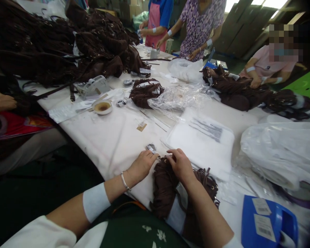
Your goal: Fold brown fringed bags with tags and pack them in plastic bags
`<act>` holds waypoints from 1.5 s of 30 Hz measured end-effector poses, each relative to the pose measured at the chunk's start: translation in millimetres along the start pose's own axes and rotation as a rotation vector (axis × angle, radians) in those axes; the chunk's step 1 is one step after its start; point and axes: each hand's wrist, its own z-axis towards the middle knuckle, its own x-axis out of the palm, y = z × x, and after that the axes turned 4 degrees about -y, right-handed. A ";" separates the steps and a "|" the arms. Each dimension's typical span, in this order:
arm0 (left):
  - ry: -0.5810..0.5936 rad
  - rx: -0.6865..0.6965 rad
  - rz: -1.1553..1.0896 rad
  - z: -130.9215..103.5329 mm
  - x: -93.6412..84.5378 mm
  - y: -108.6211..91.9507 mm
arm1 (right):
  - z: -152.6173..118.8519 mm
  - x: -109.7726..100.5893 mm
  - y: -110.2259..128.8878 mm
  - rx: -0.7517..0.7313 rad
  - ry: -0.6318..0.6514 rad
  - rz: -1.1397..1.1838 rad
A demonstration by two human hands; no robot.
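Note:
A dark brown fringed bag with gold eyelets lies at the table's front edge, against my body. At its upper left corner the fingertips of my left hand are pressed together on the bag's edge. My right hand reaches over the bag, with its fingers curled onto the same edge close by. Whatever small part lies between the fingertips is too small to make out. Just beyond my left fingertips lies a small clear packet. A strip of white material shows on the bag under my right forearm.
White printed bags are stacked ahead right, beside clear plastic wrap. A blue plastic holder stands front right. Another fringed bag, a small dish and a large brown bag pile lie farther off. Several people work around the table.

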 end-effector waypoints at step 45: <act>0.003 -0.203 -0.470 7.7 -5.0 9.2 | 6.1 0.7 22.3 0.556 0.382 1.051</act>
